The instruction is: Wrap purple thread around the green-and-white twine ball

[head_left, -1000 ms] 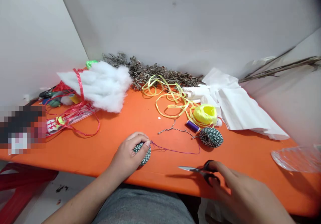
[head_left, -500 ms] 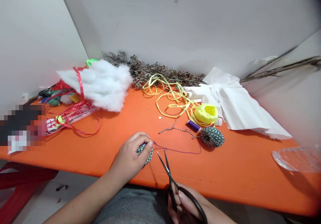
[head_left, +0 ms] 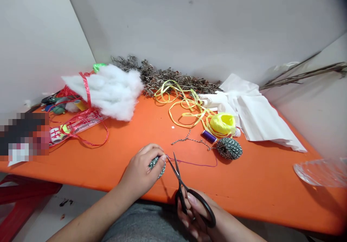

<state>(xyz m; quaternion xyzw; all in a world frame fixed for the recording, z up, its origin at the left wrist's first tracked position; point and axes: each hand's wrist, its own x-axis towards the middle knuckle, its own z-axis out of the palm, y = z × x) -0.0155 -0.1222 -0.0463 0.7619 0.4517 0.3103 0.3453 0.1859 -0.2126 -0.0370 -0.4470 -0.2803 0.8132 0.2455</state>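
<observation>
My left hand is closed over a flattened coil of dark-and-white twisted cord, the thumb lying across its face and the fingers around the far side. The coil sits near the front edge of the smooth orange table. Fine purple thread leads from my left fingertips in a slack line and curls up toward a rounded ball of the same speckled cord.

My right hand grips the scissors by their looped black handles, fingers wrapped through and around them. The slim metal blades stand parted in a narrow V, points directed away from me. One point is beside my left fingertips, close to the thread; I cannot tell whether it touches.

A cylindrical purple spool lies just beside the ball, next to a glossy yellow bundle with flat, looping ribbon. Fluffy white fiber stuffing is heaped at the left rear, brittle dried twigs line the wall, and creased white sheets overlap at the right.
</observation>
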